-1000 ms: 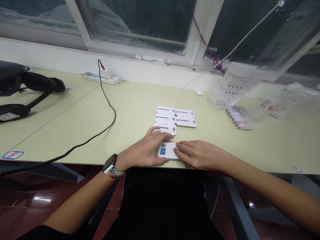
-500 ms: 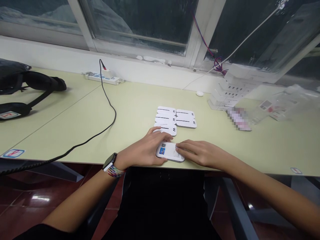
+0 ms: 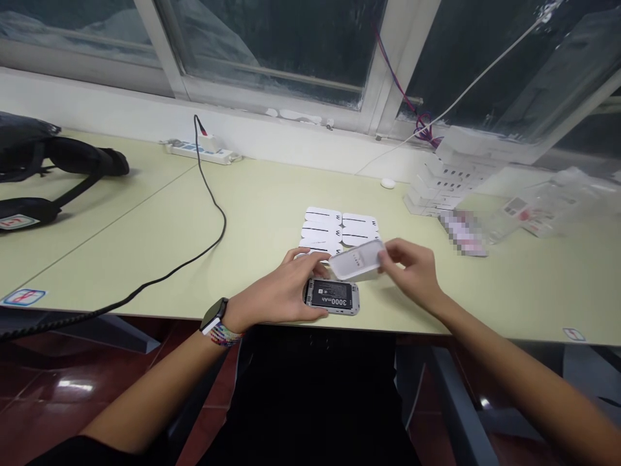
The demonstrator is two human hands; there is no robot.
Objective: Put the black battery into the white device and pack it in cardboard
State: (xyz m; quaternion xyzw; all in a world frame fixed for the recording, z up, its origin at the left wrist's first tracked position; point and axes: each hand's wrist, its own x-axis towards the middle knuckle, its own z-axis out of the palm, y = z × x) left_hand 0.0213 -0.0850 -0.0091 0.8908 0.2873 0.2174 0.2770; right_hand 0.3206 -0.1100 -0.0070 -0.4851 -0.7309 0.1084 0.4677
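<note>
My left hand (image 3: 291, 291) grips the left end of a small pocket-size electronic device (image 3: 356, 301), thumb at the near edge and fingers at the far edge. The device lies near the table's front edge with its inside showing: a black battery (image 3: 332, 294) marked 3000mAh sits in it. Raised just above and beyond it is the white back cover (image 3: 356, 260), tilted with its hollow inner side toward me. My right hand (image 3: 412, 265) pinches that cover at its right end. Beyond the cover, several white slabs (image 3: 321, 231) with black stripes lie in two columns, partly hidden.
A black cable (image 3: 216, 200) runs from a power strip (image 3: 201, 152) across the left of the table. Black headset-like gear (image 3: 63, 168) lies far left. White boxes (image 3: 441, 175) are stacked at the back right, near clear plastic bags (image 3: 557, 200) and a white oval object (image 3: 387, 183).
The back cover has come off the device and risen up and away with my right hand, baring the battery. My left hand has stayed on the device.
</note>
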